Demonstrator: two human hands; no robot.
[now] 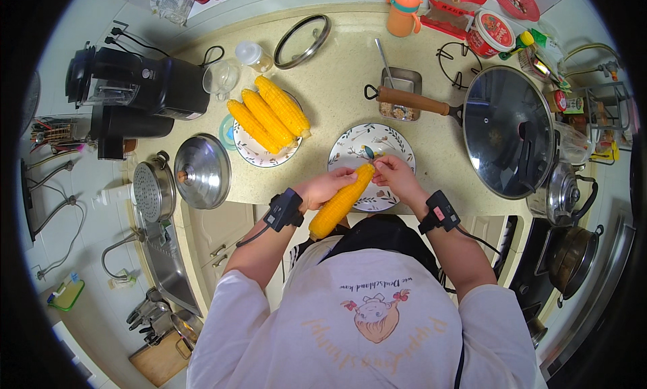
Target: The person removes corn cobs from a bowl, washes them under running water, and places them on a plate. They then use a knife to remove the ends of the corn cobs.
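Note:
My left hand point(326, 188) is wrapped around a husked yellow corn cob point(338, 207), held slanting over the counter's front edge. The thumb lies along the cob's upper part. At the cob's far end are the bent fingers of my right hand point(397, 176); whether they pinch the tip or a small piece there is hidden. Beneath both hands lies a white plate with a leaf pattern point(354, 138), with a few small yellow bits near its middle. To the left, several more corn cobs point(270, 118) rest side by side on a second patterned plate point(263, 161).
A lidded pan point(508, 131) stands at right, its wooden handle point(414, 102) reaching over a small metal tray point(412, 78) with a spoon. At left are a metal lid point(202, 171), a steamer pot point(154, 186) and a black blender point(167, 90). A glass lid point(303, 40) lies behind.

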